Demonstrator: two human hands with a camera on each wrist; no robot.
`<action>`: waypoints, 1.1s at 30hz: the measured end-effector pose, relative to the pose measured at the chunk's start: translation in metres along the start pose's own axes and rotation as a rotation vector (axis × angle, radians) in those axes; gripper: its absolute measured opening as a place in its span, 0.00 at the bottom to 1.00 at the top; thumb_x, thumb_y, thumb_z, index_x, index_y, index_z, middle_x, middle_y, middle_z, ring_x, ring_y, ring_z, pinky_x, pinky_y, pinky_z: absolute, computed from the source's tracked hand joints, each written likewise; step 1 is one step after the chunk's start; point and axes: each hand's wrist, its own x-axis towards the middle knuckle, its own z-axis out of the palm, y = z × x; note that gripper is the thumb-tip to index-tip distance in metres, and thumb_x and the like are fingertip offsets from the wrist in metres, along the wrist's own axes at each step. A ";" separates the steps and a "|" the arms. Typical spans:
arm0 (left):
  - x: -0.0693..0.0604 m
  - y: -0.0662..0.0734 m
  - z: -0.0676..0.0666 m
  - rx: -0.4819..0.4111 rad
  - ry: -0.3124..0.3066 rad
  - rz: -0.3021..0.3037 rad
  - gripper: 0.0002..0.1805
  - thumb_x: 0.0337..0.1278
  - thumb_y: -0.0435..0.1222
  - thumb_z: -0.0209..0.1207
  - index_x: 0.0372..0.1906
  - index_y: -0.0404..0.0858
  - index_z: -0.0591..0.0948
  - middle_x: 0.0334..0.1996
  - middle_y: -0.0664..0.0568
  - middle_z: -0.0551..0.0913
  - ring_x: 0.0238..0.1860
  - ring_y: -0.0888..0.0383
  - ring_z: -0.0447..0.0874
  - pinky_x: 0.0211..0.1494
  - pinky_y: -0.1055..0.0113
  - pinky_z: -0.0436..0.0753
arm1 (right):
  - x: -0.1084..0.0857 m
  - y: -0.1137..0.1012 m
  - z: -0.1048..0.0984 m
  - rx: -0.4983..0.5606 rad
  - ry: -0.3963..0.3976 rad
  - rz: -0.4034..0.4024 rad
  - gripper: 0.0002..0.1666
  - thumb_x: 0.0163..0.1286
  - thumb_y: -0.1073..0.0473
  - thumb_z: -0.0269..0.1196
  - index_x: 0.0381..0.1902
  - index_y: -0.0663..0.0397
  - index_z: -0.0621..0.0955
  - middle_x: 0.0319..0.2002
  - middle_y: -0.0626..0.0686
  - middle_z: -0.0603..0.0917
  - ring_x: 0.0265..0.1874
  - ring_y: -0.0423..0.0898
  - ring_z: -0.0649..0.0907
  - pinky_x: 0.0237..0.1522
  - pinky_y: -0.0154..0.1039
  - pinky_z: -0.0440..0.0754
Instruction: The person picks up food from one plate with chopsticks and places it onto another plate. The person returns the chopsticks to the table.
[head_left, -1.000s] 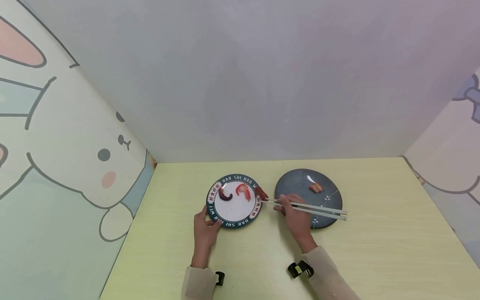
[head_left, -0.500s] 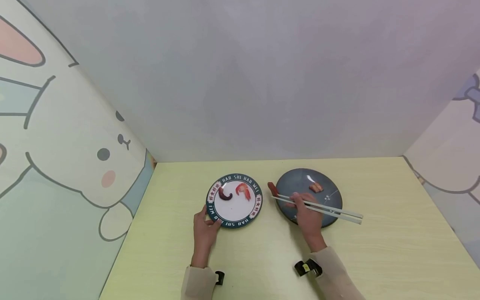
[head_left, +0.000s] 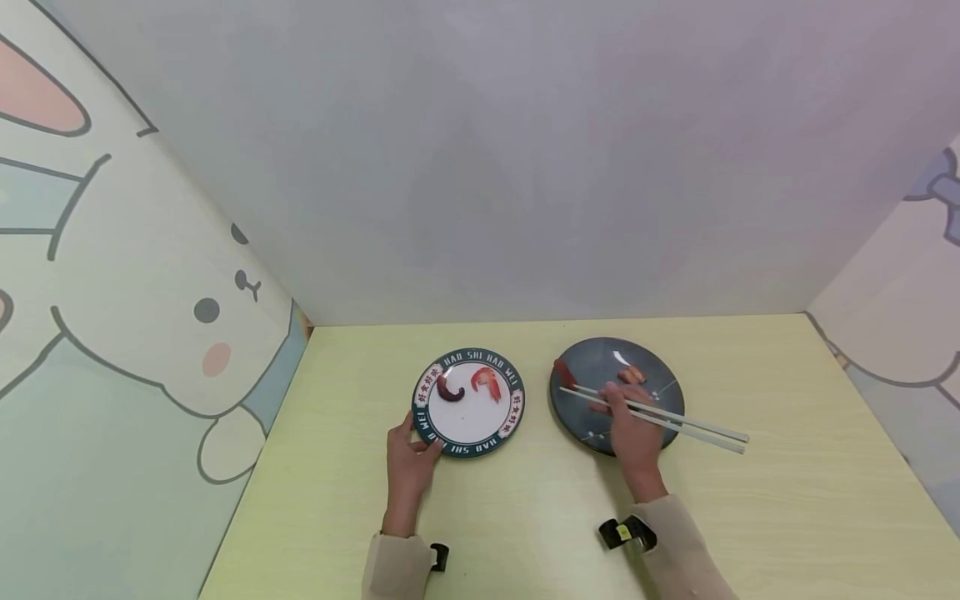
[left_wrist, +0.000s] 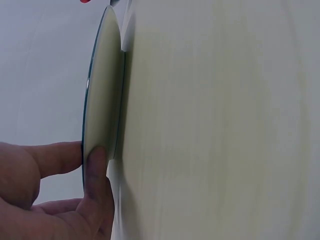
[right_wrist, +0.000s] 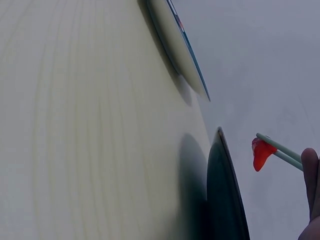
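My left hand (head_left: 411,462) pinches the near-left rim of a white plate (head_left: 468,425) with a dark green lettered border; in the left wrist view, thumb and fingers (left_wrist: 96,172) lie on either side of that rim. A dark curved food piece (head_left: 450,390) and a red-and-white shrimp (head_left: 487,382) lie on it. My right hand (head_left: 634,433) holds pale green chopsticks (head_left: 697,429). Their tips grip a red food piece (head_left: 565,374) above the left side of a blue-grey plate (head_left: 592,417). The right wrist view shows the red piece (right_wrist: 261,152) raised clear of that plate.
A brownish-pink food piece (head_left: 632,374) lies on the blue-grey plate, just beyond my right hand. Both plates stand on a pale wooden table (head_left: 330,500), a narrow gap between them. A grey wall (head_left: 525,167) rises behind, with cartoon-printed panels at both sides.
My right hand has moved right, carrying the red food piece in the chopsticks from the white plate's right rim to above the blue-grey plate. My left hand and the white plate have stayed put.
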 end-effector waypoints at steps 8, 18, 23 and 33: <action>0.000 0.001 0.000 -0.003 0.002 -0.001 0.43 0.61 0.23 0.67 0.80 0.25 0.62 0.67 0.33 0.68 0.46 0.48 0.82 0.37 0.70 0.79 | 0.002 0.002 -0.010 -0.042 0.037 -0.032 0.11 0.75 0.75 0.60 0.36 0.84 0.84 0.34 0.42 0.86 0.24 0.31 0.88 0.30 0.27 0.85; -0.001 0.002 0.000 -0.005 0.003 -0.002 0.43 0.61 0.23 0.67 0.80 0.25 0.62 0.67 0.34 0.69 0.47 0.48 0.82 0.38 0.69 0.81 | 0.002 0.000 -0.024 0.032 0.116 0.029 0.13 0.76 0.73 0.61 0.37 0.88 0.82 0.32 0.46 0.87 0.22 0.36 0.89 0.31 0.30 0.87; -0.002 0.002 -0.001 -0.003 0.000 -0.004 0.43 0.61 0.23 0.67 0.79 0.25 0.62 0.67 0.34 0.69 0.47 0.48 0.82 0.38 0.68 0.81 | 0.001 -0.002 -0.034 0.018 0.153 0.051 0.14 0.76 0.74 0.61 0.40 0.91 0.80 0.31 0.44 0.87 0.21 0.35 0.89 0.32 0.30 0.87; -0.001 0.002 0.000 0.014 0.003 -0.006 0.43 0.62 0.23 0.67 0.80 0.25 0.62 0.67 0.34 0.69 0.48 0.47 0.82 0.42 0.63 0.83 | -0.003 0.001 -0.056 -0.093 0.217 0.055 0.14 0.76 0.71 0.63 0.39 0.87 0.83 0.30 0.44 0.85 0.21 0.33 0.88 0.30 0.26 0.85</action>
